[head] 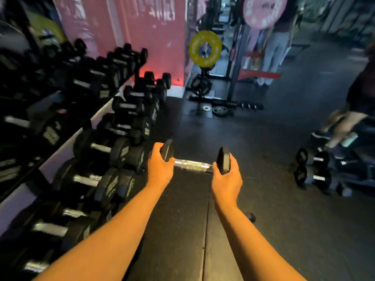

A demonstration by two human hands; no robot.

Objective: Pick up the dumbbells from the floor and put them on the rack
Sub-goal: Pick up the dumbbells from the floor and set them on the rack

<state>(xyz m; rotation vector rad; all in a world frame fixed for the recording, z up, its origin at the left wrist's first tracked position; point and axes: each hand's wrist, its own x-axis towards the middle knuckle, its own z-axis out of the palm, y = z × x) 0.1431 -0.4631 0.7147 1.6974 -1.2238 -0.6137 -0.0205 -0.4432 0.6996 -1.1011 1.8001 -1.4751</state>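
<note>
Above a dark rubber gym floor [263, 199], two bare forearms reach forward from the bottom of the view, holding one dumbbell [192, 164] crosswise between them. The left hand [160, 167] is wrapped around the dumbbell's left black head, and the right hand [226, 179] is wrapped around its right black head. The silver knurled handle shows bare between the two hands. The dumbbell is level and lifted off the floor, just beside the near end of the rack.

Along the left side runs the rack [67, 142], a long sloping stand with two tiers, filled with rows of black dumbbells with silver handles; much of it is blurred. A pink wall [152, 33] stands behind its far end.

Two more black dumbbells [313, 169] lie on the floor well to the right, close to each other. Near them, at the right edge, part of another person's legs [343, 126] shows, blurred. Farther back stands a yellow weight plate [205, 48] on a black stand, and a pink plate [264, 11] hangs higher up.
</note>
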